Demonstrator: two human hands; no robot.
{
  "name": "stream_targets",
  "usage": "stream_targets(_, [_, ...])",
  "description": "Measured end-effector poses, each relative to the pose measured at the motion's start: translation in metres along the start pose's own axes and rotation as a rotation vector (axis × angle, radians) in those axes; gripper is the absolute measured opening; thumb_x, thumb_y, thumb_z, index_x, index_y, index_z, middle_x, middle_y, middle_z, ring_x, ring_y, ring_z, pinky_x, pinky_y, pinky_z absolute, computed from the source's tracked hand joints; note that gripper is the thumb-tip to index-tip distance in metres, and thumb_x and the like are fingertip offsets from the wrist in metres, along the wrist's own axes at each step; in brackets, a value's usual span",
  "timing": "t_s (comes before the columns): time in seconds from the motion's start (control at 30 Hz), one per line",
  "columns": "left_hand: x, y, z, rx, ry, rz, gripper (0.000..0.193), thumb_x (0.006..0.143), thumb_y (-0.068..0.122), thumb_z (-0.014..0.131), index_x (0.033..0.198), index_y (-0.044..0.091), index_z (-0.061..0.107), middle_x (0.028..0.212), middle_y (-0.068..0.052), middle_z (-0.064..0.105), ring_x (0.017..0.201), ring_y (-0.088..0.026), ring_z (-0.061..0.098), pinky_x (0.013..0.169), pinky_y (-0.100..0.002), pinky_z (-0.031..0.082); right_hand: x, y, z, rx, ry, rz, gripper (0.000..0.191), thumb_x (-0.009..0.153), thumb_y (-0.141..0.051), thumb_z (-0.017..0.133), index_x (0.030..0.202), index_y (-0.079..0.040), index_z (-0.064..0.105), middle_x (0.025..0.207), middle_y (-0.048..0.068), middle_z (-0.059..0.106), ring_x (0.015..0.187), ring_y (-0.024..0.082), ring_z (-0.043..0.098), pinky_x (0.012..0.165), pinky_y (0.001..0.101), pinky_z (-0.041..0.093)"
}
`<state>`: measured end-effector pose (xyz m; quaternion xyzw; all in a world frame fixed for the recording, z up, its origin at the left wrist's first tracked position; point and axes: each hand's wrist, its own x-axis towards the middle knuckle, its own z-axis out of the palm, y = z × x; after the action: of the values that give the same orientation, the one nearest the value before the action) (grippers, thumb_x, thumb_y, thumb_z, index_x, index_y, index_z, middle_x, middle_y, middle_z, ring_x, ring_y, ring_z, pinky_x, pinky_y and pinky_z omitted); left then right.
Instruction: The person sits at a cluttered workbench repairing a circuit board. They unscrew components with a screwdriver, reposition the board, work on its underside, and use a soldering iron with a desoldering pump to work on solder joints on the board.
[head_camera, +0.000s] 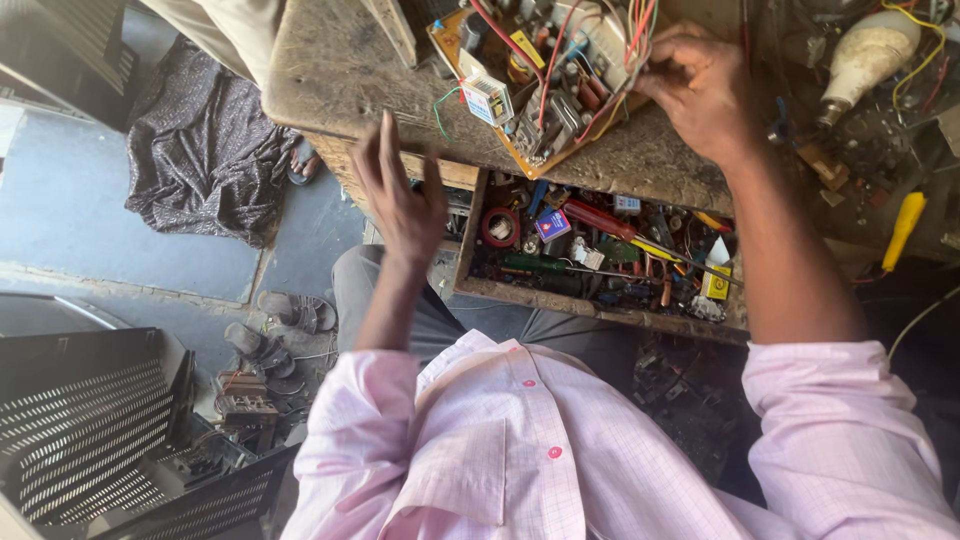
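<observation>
The right hand (700, 85) was closed in a pinch on the bundle of red, yellow and white wires (628, 35) at the right edge of the orange-brown circuit board crowded with components (545, 100). The board lay tilted at the far middle of the worn, scarred wooden tabletop (335, 70). The left hand (400, 200) hung open and empty, fingers spread and blurred, over the near edge of the tabletop, apart from the board.

The step in hand looked like sorting or tracing wires on the board. Going further would seem to call for the left hand to steady the board while the right singled out one wire from the tangle.

Below the tabletop an open wooden drawer (600, 305) held small parts and a red-handled screwdriver (598, 218). To the right lay a grimy white bulb (865, 55) and a yellow-handled tool (903, 228). On the grey floor at the left were a dark crumpled cloth (200, 140), worn sandals (290, 312) and a black perforated plastic casing (80, 430).
</observation>
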<state>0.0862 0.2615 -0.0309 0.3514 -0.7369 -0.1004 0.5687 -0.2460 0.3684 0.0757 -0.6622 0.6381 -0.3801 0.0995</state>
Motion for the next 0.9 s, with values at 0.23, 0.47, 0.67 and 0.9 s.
stream_targets(0.23, [-0.023,0.028,-0.008,-0.132,-0.189,-0.083,0.063,0.096,0.016,0.08,0.147,0.002,0.045,0.127,-0.016,0.059,0.116,-0.036,0.054,0.103,-0.049,0.045,-0.007,-0.03,0.022,0.158,0.091,-0.015,0.01,0.105,0.014,0.069,0.109,0.007,0.064,0.118,0.008,0.061,0.107,0.014,0.068,0.093,0.027,0.06])
stream_targets(0.47, [-0.004,0.031,0.002,-0.377,-0.247,-0.125,0.065,0.095,0.011,0.079,0.148,0.001,0.044,0.127,-0.014,0.062,0.119,-0.032,0.057,0.105,-0.046,0.047,-0.01,-0.061,0.017,0.049,0.162,-0.093,0.011,0.11,0.016,0.068,0.107,0.006,0.064,0.111,0.014,0.065,0.094,0.016,0.071,0.079,0.0258,0.063])
stream_targets(0.67, [0.012,0.034,0.006,-0.456,-0.241,-0.176,0.05,0.096,0.008,0.078,0.14,0.003,0.054,0.125,-0.013,0.061,0.11,-0.03,0.062,0.096,-0.042,0.054,-0.002,-0.091,0.0,0.149,0.148,-0.041,0.009,0.108,0.015,0.066,0.108,0.006,0.065,0.106,0.016,0.069,0.093,0.018,0.071,0.082,0.0283,0.063])
stream_targets(0.9, [0.031,0.054,-0.001,-0.324,-0.138,0.05,0.03,0.095,0.004,0.077,0.123,0.002,0.066,0.115,-0.011,0.064,0.103,-0.031,0.06,0.092,-0.043,0.05,0.009,-0.125,-0.025,0.277,0.158,0.134,0.012,0.105,0.01,0.069,0.115,0.003,0.067,0.108,0.012,0.072,0.094,0.012,0.069,0.086,0.0256,0.059])
